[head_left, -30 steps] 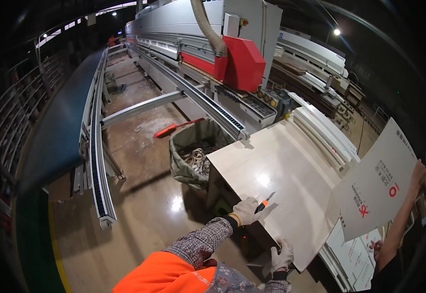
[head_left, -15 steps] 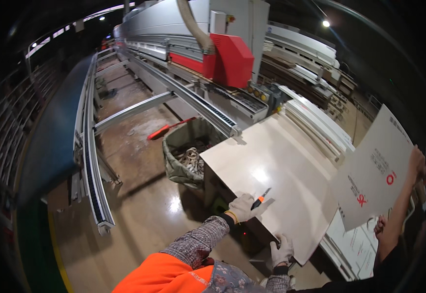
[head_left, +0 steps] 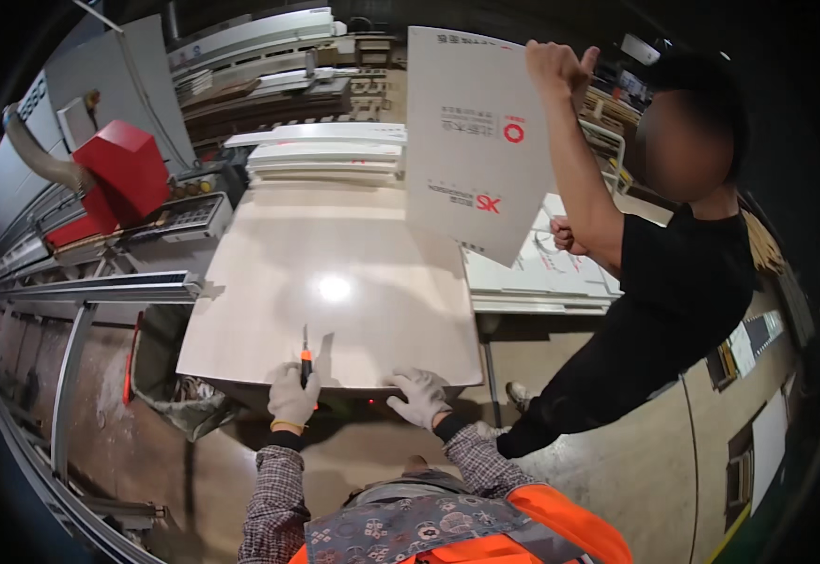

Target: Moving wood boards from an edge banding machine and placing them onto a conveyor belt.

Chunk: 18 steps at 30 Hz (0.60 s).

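Both my hands wear pale work gloves. In my left hand (head_left: 291, 397) is a utility knife (head_left: 306, 361) with an orange and black handle, its blade pointing up and away from me. The knife is over the near edge of a light wood-grain board (head_left: 259, 254), which lies flat with a glossy sheen. My right hand (head_left: 418, 396) rests at that board's near edge, right of the knife, fingers spread and holding nothing.
At right, a co-worker in black (head_left: 682, 273) holds up a large printed grey-white sheet (head_left: 466, 103). White panels (head_left: 541, 273) are stacked below it. White strips (head_left: 325, 155) lie behind my board. A red-hooded machine (head_left: 128, 179), metal rails (head_left: 100, 287) and a green bin (head_left: 161, 348) stand left.
My view has swung to the right, bringing the co-worker fully into sight. The knife stays in my left hand; my right hand remains at the board's near edge.
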Each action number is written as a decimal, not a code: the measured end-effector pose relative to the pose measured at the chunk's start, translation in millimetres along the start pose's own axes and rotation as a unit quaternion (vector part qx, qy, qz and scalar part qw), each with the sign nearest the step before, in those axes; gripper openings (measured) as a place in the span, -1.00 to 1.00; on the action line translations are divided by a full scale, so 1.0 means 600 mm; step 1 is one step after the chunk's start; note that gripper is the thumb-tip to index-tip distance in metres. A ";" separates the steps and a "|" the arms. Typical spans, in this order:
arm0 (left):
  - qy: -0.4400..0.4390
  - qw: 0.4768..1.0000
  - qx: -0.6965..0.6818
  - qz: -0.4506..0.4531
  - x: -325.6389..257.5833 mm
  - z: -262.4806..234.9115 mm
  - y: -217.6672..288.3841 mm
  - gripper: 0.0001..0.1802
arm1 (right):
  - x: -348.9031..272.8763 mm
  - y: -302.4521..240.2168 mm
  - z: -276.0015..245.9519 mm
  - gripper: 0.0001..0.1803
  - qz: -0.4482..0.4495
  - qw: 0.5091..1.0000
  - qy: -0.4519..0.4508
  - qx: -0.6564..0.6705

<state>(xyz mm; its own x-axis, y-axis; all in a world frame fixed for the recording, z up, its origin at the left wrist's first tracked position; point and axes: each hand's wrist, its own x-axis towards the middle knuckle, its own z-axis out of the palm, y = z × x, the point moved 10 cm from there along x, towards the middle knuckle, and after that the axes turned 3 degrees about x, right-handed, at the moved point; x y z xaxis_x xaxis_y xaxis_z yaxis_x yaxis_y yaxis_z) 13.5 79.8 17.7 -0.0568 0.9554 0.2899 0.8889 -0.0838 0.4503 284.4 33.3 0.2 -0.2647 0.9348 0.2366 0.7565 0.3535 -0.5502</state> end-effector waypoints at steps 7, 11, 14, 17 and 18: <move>-0.006 1.000 -0.004 -0.010 -0.004 0.006 -0.009 -0.58 | -0.005 -0.011 -0.001 -0.58 0.007 1.000 -0.006 0.014; -0.025 1.000 -0.006 -0.011 0.000 0.012 -0.018 -0.58 | 0.000 -0.018 -0.002 -0.58 -0.003 1.000 -0.003 0.023; -0.027 1.000 -0.002 -0.011 0.002 0.014 -0.020 -0.57 | 0.002 -0.012 0.002 -0.57 0.006 0.999 -0.016 0.039; -0.034 0.999 0.002 -0.017 0.002 0.014 -0.015 -0.58 | 0.003 -0.006 0.005 -0.56 0.014 0.998 -0.026 0.053; -0.036 0.999 0.003 -0.021 0.003 0.013 -0.015 -0.58 | 0.004 -0.007 0.004 -0.56 0.014 0.998 -0.028 0.057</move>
<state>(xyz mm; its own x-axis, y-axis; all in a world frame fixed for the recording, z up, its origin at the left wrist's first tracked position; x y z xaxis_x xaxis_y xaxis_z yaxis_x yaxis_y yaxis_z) 9.1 84.1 7.9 -0.0618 0.9758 0.2097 0.8888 -0.0418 0.4565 279.3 34.0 0.8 -0.2789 0.9439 0.1768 0.6919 0.3252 -0.6446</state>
